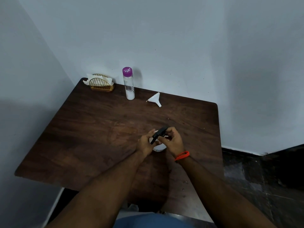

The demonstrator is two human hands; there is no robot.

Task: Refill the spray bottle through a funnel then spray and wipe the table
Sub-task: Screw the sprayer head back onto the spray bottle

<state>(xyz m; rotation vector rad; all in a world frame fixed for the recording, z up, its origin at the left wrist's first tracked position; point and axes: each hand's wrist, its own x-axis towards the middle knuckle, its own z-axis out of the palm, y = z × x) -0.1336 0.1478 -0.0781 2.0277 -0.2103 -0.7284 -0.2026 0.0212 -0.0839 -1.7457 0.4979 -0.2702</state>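
Spray bottle (159, 147) is mostly hidden behind both hands. Left hand (146, 144) fingers wrap its white body; right hand (174, 142) fingers pinch the black trigger head (158, 133).

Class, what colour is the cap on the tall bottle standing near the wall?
Purple; the cap of the bottle shows clearly in the head view.

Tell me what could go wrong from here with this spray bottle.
1. Both hands, left hand and right hand, work the black trigger head; the white spray bottle could tip.
2. The funnel lies on its side and might roll off the table.
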